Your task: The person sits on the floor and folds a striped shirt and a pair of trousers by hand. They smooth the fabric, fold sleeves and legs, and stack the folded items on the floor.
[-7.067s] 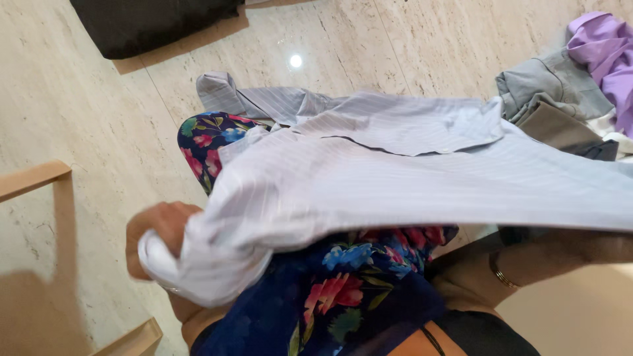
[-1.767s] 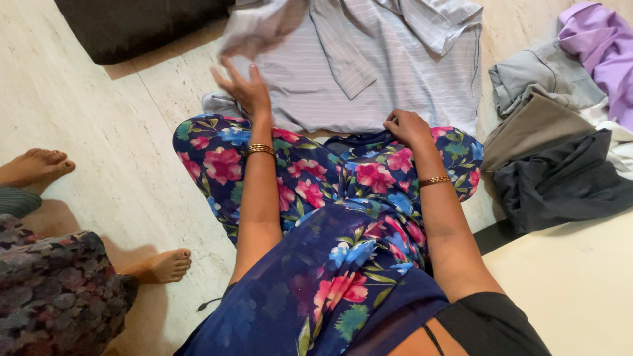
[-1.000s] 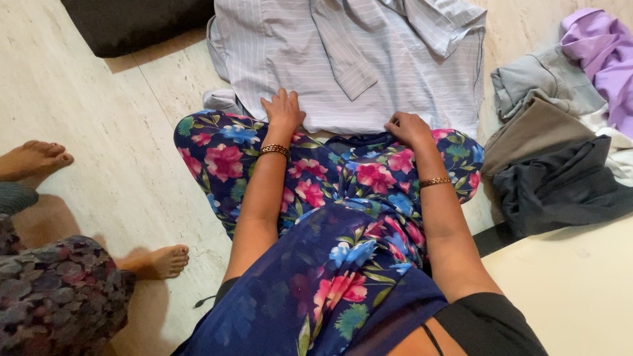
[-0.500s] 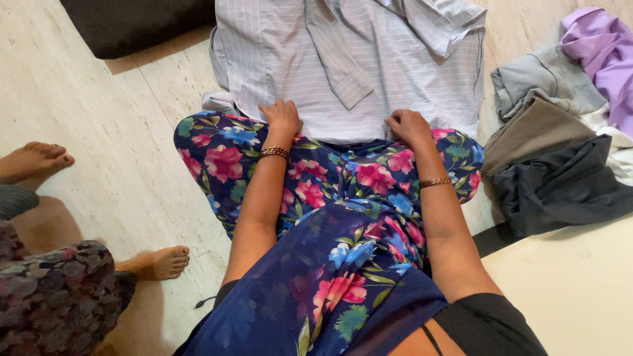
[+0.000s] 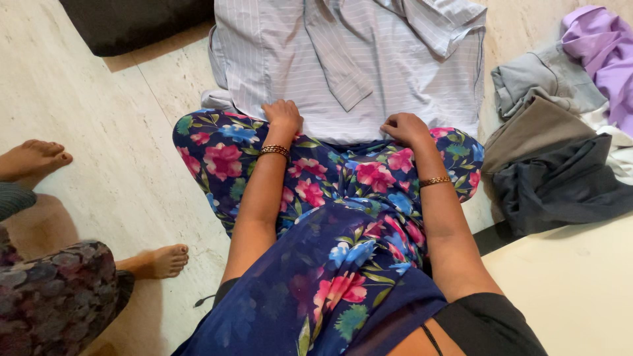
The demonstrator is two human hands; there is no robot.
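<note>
A pale blue striped shirt (image 5: 389,72) lies spread on the marble floor in front of my knees, its sleeves folded across the back. My left hand (image 5: 282,115) grips the shirt's near hem on the left side. My right hand (image 5: 403,128) pinches the same hem further right. Both hands rest at the edge of my dark blue floral clothing (image 5: 330,198), which covers my folded legs. Each wrist wears a bangle.
A pile of clothes lies at the right: a lilac garment (image 5: 603,53), grey (image 5: 541,79), brown and dark grey (image 5: 560,184) pieces. A black cushion (image 5: 138,23) sits at the upper left. Another person's bare feet (image 5: 158,260) are at the left. A cream surface (image 5: 573,290) fills the lower right.
The shirt went from held up to laid flat with its sleeves folded in. My left hand dropped from the shirt's left side to the near hem; both hands now hold the hem.
</note>
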